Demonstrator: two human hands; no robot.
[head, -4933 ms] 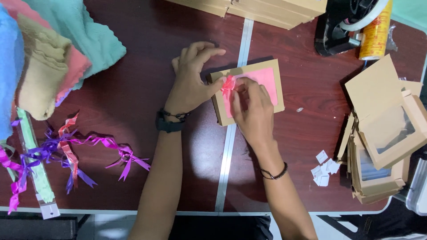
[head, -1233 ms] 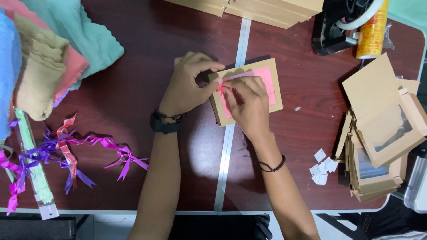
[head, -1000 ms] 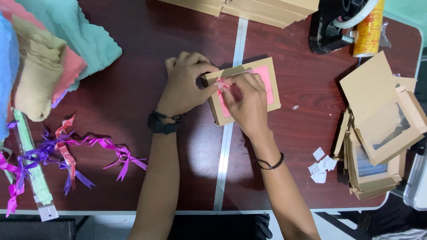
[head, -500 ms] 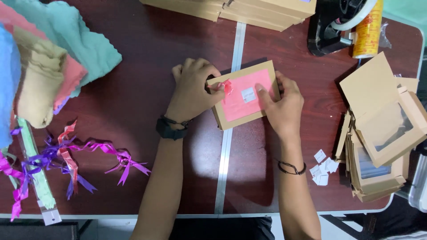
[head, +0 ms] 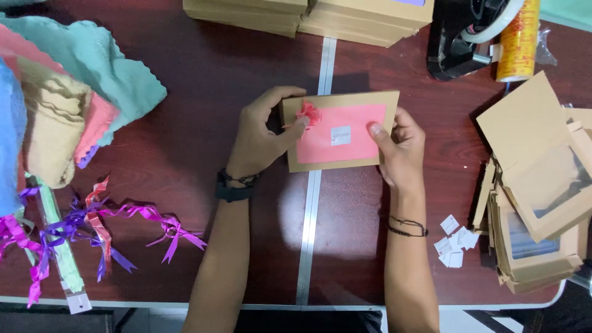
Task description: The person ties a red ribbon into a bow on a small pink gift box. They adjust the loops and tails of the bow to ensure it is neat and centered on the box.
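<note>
Two hands grip one brown box (head: 340, 131) with a pink window at table centre; left hand (head: 262, 140) clamps its nine o'clock edge, thumb on the red bow (head: 308, 113); right hand (head: 399, 151) pinches its three o'clock edge.

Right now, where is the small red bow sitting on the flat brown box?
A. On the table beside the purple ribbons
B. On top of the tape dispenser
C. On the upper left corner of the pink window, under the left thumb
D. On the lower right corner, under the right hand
C: the red bow sits at the upper left of the box, with the left hand pressing it while the right hand steadies the opposite edge.
</note>
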